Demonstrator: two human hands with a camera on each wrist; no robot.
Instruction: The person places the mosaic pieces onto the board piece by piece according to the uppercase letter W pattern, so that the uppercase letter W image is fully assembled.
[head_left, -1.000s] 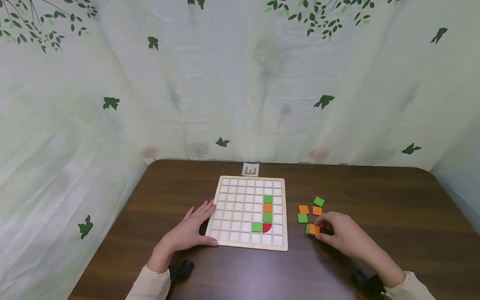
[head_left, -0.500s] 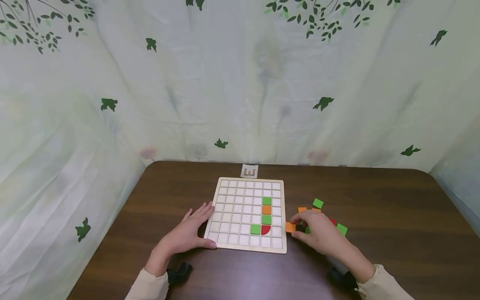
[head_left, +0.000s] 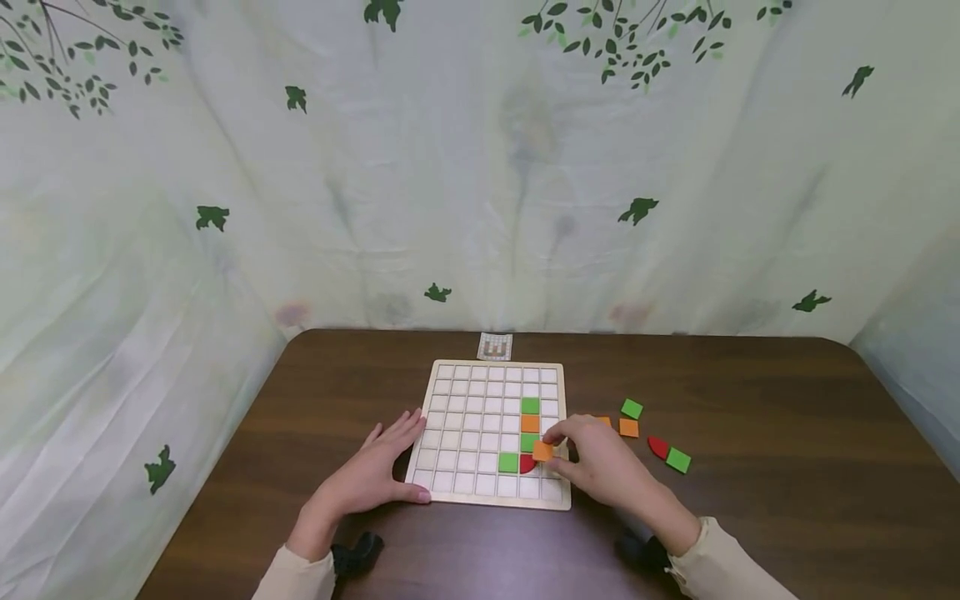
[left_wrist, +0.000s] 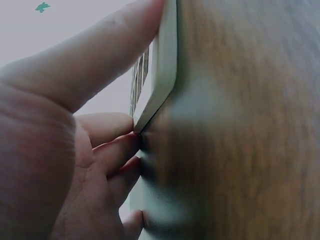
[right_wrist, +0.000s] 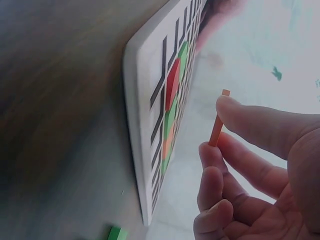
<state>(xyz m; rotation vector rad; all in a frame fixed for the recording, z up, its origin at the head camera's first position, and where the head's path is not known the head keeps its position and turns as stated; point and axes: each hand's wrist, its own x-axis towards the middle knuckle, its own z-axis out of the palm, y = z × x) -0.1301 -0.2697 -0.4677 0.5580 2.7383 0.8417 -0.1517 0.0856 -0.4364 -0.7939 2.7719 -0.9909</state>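
Observation:
A white square grid board point(head_left: 457, 442) with a pale wooden rim lies on the table. My left hand point(head_left: 363, 473) touches its left edge and near-left corner, fingers spread and thumb extended. Over the board's right side, my right hand point(head_left: 606, 465) pinches an orange square tile point(head_left: 542, 451) between thumb and fingertips. In the right wrist view this orange tile point(right_wrist: 218, 122) is edge-on, held clear of the board. In the grid sit a green tile point(head_left: 530, 406), an orange one point(head_left: 530, 423), more green ones and a red rounded piece point(head_left: 527, 464), partly covered by the held tile.
Right of the board lie loose pieces: a green tile point(head_left: 632, 408), an orange tile point(head_left: 628, 427), a red piece point(head_left: 658, 447) and another green tile point(head_left: 678, 461). My right hand partly hides others. A small printed card point(head_left: 495, 347) lies behind the board.
My right hand has carried the orange tile left from the loose pieces to above the board's right side. The left hand stays at the board's edge.

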